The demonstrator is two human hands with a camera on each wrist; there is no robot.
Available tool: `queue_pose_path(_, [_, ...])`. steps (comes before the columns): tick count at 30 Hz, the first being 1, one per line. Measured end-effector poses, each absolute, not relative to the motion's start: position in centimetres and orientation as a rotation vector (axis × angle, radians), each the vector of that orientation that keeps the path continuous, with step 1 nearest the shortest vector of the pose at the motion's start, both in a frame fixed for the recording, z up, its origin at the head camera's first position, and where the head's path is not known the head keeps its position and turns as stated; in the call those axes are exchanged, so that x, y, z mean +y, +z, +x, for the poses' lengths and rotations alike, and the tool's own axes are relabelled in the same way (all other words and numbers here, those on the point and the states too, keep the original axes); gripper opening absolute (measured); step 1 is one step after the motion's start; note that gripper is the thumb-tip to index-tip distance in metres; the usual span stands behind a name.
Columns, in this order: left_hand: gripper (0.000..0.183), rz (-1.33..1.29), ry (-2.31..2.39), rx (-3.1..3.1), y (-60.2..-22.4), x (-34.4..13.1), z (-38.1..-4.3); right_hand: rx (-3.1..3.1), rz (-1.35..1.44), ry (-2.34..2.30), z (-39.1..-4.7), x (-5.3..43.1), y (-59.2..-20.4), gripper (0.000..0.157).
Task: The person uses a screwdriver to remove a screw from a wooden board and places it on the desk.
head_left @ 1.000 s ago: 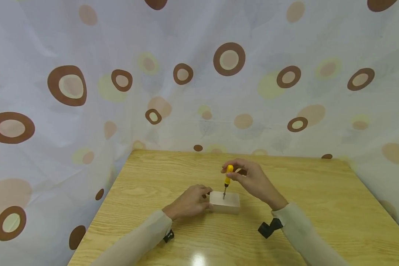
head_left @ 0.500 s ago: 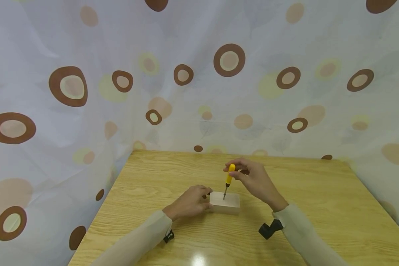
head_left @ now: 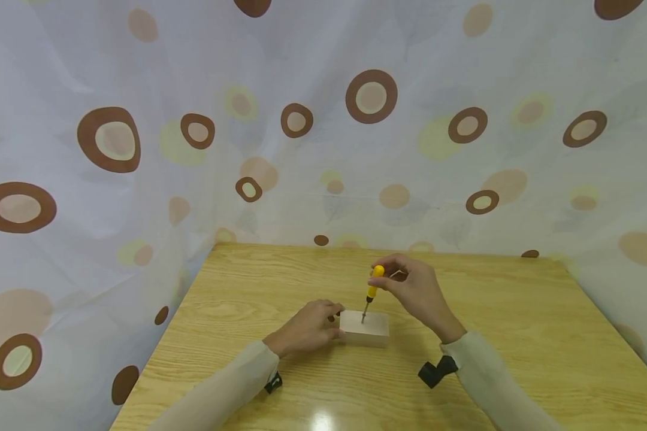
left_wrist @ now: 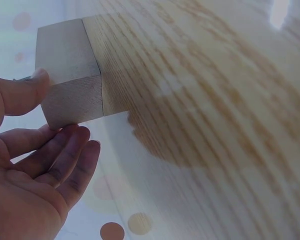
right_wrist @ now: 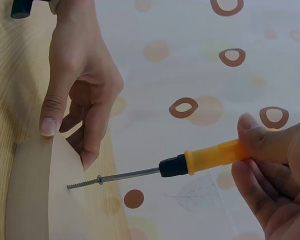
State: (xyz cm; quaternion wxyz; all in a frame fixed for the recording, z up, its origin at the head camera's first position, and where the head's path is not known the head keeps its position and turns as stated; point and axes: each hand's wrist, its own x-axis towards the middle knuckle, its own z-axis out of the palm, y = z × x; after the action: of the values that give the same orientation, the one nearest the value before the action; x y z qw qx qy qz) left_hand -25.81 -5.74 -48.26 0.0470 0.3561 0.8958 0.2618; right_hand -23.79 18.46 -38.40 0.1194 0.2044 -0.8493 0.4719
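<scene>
A pale wooden block (head_left: 364, 337) lies on the table, and a screw (right_wrist: 84, 184) stands out of its top face, much of its thread showing. My left hand (head_left: 308, 326) grips the block's left end between thumb and fingers; the left wrist view shows the thumb on one face of the block (left_wrist: 72, 55) and fingertips at the opposite side. My right hand (head_left: 417, 293) pinches the yellow handle of a screwdriver (head_left: 372, 291) from above. In the right wrist view the shaft of the screwdriver (right_wrist: 132, 174) meets the screw head, nearly in line with the screw.
The wood-grained table (head_left: 259, 275) spreads around the block. A white curtain (head_left: 323, 149) with brown and yellow spots hangs behind it and along both sides. Black straps with a camera mount (head_left: 438, 371) sit at the wrists.
My right hand and the top of the screwdriver handle have shifted slightly right, so the screwdriver leans a little more. The fingers on the handle have changed position. The left hand and block stay put.
</scene>
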Motion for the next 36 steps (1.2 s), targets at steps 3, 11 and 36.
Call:
queue_pose_path(3, [0.052,1.078,0.794,2.738,-48.33,-5.73,-25.80,-2.497,0.701,1.373,-23.93,18.62,-38.43,0.025])
queue_pose_path(11, [0.053,1.066,0.813,2.725,-48.39,-5.66,-25.78,-2.495,0.623,1.435,-23.91,18.62,-38.83,0.032])
queue_pose_path(36, [0.053,1.062,0.793,2.731,-48.57,-5.71,-25.95,-2.475,0.683,1.435,-23.92,18.48,-38.89,0.031])
